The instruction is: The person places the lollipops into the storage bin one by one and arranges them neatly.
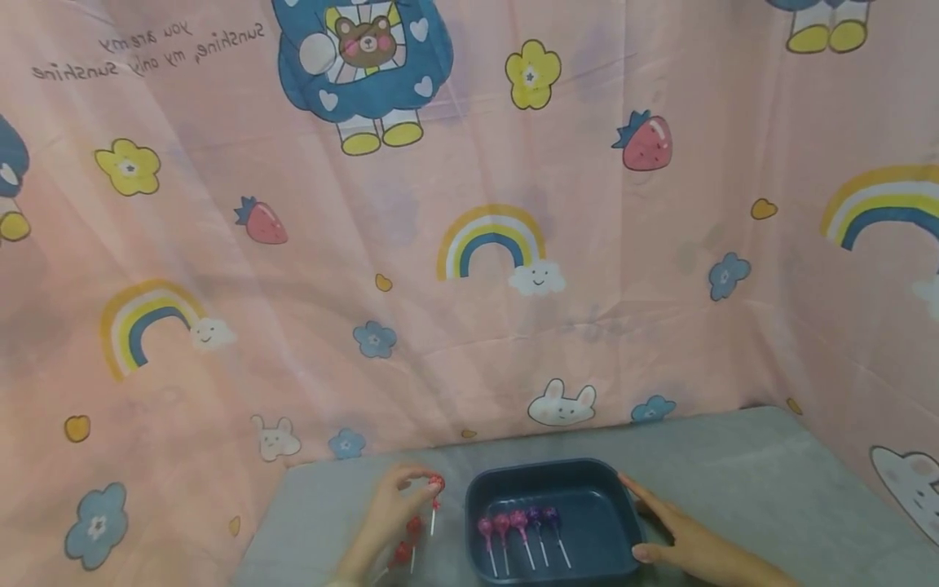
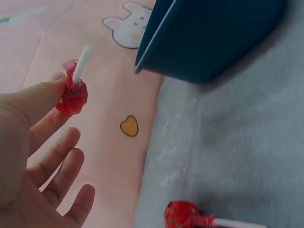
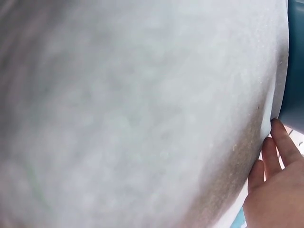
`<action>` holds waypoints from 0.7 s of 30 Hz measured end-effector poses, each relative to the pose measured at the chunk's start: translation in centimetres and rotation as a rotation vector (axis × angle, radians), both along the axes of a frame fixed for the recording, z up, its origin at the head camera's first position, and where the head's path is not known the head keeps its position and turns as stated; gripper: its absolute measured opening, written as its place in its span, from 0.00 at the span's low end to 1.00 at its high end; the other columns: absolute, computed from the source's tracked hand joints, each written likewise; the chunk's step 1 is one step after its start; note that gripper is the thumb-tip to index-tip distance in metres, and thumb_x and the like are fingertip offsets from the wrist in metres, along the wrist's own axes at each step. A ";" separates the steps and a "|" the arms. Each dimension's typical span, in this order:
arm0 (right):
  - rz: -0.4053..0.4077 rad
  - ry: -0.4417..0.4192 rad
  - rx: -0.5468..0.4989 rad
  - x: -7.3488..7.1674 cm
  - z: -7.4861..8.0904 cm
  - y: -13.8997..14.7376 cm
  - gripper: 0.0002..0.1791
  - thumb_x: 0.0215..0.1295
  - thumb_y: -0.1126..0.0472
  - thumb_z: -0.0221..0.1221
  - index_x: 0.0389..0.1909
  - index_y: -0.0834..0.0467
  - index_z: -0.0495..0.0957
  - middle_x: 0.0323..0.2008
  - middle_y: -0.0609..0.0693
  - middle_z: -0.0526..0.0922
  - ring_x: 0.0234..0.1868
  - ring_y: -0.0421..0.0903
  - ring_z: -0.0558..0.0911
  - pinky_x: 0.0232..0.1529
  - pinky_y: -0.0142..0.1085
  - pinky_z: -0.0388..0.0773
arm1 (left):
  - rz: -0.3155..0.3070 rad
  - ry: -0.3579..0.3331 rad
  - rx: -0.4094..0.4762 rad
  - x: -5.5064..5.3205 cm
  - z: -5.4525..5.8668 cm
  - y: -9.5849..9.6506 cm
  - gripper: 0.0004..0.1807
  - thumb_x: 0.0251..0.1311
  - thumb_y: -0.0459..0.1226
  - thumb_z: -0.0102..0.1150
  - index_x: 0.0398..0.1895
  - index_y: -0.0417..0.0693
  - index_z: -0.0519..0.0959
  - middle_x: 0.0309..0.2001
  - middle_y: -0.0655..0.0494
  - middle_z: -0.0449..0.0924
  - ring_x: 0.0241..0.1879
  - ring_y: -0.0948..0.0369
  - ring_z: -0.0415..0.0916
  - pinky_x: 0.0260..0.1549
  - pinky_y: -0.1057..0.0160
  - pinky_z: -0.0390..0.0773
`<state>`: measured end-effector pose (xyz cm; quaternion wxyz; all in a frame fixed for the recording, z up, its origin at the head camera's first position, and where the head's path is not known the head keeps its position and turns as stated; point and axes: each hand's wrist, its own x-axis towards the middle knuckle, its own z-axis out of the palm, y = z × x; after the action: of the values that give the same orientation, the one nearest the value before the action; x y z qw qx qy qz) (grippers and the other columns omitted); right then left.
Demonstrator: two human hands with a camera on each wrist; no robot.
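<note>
My left hand (image 1: 385, 514) pinches a red-wrapped lollipop (image 1: 436, 483) by its candy end between thumb and index finger, left of the dark blue tray (image 1: 601, 526). In the left wrist view the lollipop's (image 2: 73, 97) white stick points up, and the other fingers are loosely bent. Inside the tray, three pink lollipops (image 1: 519, 520) and two purple lollipops (image 1: 550, 515) lie in a row, sticks toward me. My right hand (image 1: 682, 534) touches the tray's right side with its fingers extended and its thumb near the rim.
Below my left hand, more red lollipops (image 1: 402, 554) lie on the grey cloth-covered table (image 1: 704, 448), partly hidden by that hand. A pink printed curtain (image 1: 315, 277) hangs behind the table and along its right side.
</note>
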<state>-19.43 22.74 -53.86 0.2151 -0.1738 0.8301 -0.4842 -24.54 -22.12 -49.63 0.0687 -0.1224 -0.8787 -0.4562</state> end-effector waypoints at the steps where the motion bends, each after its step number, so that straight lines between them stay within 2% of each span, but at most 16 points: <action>1: -0.001 -0.003 -0.003 0.0 0.0 0.0 0.44 0.69 0.50 0.52 0.74 0.38 0.31 0.72 0.69 0.45 0.68 0.75 0.53 0.49 0.71 0.65 | -0.003 0.005 -0.003 -0.1 0.1 0.3 0.11 0.53 0.53 0.64 0.37 0.64 0.82 0.45 0.64 0.80 0.51 0.59 0.74 0.54 0.48 0.72; 8: -0.007 -0.059 -0.047 -0.2 -0.3 0.1 0.43 0.70 0.50 0.51 0.74 0.38 0.32 0.72 0.70 0.43 0.68 0.76 0.52 0.48 0.69 0.68 | -0.052 0.048 -0.002 -0.6 0.2 2.6 0.10 0.52 0.50 0.66 0.38 0.63 0.83 0.43 0.66 0.80 0.49 0.66 0.73 0.52 0.54 0.71; 12: -0.001 -0.028 -0.018 -0.2 -0.2 0.1 0.43 0.70 0.50 0.51 0.73 0.37 0.31 0.73 0.70 0.43 0.68 0.76 0.51 0.48 0.71 0.65 | -0.085 0.085 -0.017 -0.9 0.2 3.9 0.11 0.51 0.51 0.66 0.37 0.63 0.82 0.42 0.66 0.80 0.47 0.68 0.74 0.51 0.56 0.72; 17: -0.006 -0.040 -0.025 -0.1 -0.2 0.1 0.43 0.70 0.50 0.51 0.73 0.36 0.31 0.72 0.70 0.45 0.68 0.75 0.53 0.48 0.70 0.67 | -0.112 0.126 -0.037 -1.1 0.5 5.4 0.11 0.49 0.52 0.67 0.36 0.63 0.82 0.41 0.65 0.79 0.45 0.68 0.74 0.49 0.59 0.71; 21: -0.013 0.001 0.003 -0.3 -0.3 0.0 0.44 0.69 0.49 0.52 0.73 0.36 0.32 0.72 0.69 0.48 0.68 0.73 0.55 0.49 0.71 0.65 | -0.155 0.158 -0.054 -1.2 0.9 6.4 0.11 0.50 0.50 0.67 0.36 0.61 0.82 0.41 0.63 0.80 0.45 0.67 0.74 0.47 0.62 0.71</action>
<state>-19.74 22.79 -54.20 0.2117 -0.1685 0.8320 -0.4844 -25.77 -15.68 -48.77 0.0989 -0.2275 -0.8705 -0.4251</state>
